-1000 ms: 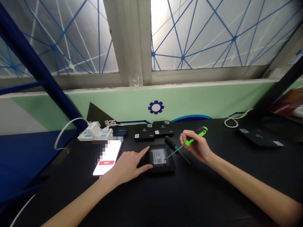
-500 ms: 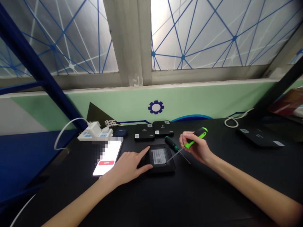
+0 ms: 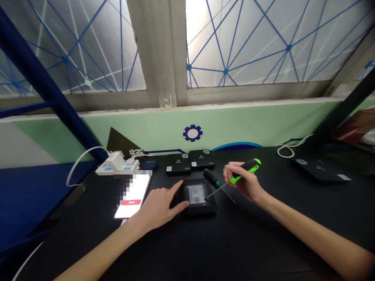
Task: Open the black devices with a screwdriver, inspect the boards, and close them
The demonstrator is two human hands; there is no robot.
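The right hand (image 3: 243,183) is gripping a green-handled screwdriver (image 3: 245,172), tip on the black device (image 3: 199,209), while the spread left hand (image 3: 159,207) is bracing its edge

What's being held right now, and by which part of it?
The right hand holds a green-and-black screwdriver by its handle; the left hand holds nothing.

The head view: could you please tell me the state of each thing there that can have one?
Left hand, fingers on the black device
Right hand, gripping a green-handled screwdriver
Screwdriver, tip at the device
Black device, lying flat, label up
Phone, screen lit
Power strip, plug inserted
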